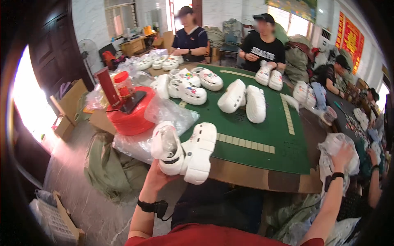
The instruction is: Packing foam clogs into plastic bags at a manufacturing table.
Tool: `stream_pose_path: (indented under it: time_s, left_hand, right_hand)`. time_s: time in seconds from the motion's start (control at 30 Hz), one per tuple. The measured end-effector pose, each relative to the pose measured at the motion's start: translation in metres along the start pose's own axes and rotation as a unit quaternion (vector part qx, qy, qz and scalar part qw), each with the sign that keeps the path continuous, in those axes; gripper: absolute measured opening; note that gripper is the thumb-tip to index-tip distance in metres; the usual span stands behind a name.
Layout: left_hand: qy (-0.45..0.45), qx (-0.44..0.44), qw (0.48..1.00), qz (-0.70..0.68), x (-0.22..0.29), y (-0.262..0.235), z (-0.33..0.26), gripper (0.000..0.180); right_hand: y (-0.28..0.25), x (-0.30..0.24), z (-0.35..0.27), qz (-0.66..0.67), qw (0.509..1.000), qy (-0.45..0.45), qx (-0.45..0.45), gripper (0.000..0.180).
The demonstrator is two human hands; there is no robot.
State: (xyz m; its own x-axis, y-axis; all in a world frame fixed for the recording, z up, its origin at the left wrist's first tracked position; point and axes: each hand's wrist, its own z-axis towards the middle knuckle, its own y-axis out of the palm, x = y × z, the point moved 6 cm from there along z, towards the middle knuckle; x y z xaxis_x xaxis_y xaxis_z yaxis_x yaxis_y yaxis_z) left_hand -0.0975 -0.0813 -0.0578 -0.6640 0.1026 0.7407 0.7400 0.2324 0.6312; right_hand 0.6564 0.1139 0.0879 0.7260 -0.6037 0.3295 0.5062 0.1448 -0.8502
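Note:
My left hand (161,177) is closed under a pair of white clogs (200,149), holding them up in front of my body at the table's near edge. One clog shows its opening with clear plastic inside; the other is turned to show its side and thick sole. Far to the right, my right hand (343,156) grips a crumpled clear plastic bag (331,147) at the table's right edge. Its fingertips are partly lost against the plastic. Another pair of white clogs (256,104) stands on the green mat (262,137) ahead of me.
Several white clogs with colourful charms (188,91) cover the table's far left. A red roll (133,115) bears a jar (123,83) and a dark phone (134,101). Across the table sit two people, one by white clogs (269,76). More people work at the right-hand table (349,110).

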Motion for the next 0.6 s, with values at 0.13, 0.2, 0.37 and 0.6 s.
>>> stream_pose_path:
  time_s: [0.13, 0.2, 0.37, 0.6]
  left_hand:
    - [0.027, 0.03, 0.997, 0.067, 0.008, -0.001, 0.001, 0.058]
    - [0.035, 0.038, 0.996, 0.074, 0.011, -0.002, -0.002, 0.059]
    - [0.025, 0.071, 0.997, 0.018, -0.002, -0.017, 0.006, 0.061]
    - [0.034, 0.062, 0.997, 0.003, -0.006, -0.009, 0.002, 0.054]
  right_hand:
    - [-0.033, -0.075, -0.059, 0.335, 0.874, -0.206, 0.286, 0.069]
    - [-0.109, -0.141, -0.127, 0.507, 0.783, -0.303, 0.194, 0.051]
    - [-0.192, -0.266, -0.288, 0.64, 0.614, -0.408, -0.218, 0.085]
    - [-0.194, -0.342, -0.379, 0.616, 0.515, -0.438, -0.404, 0.118]
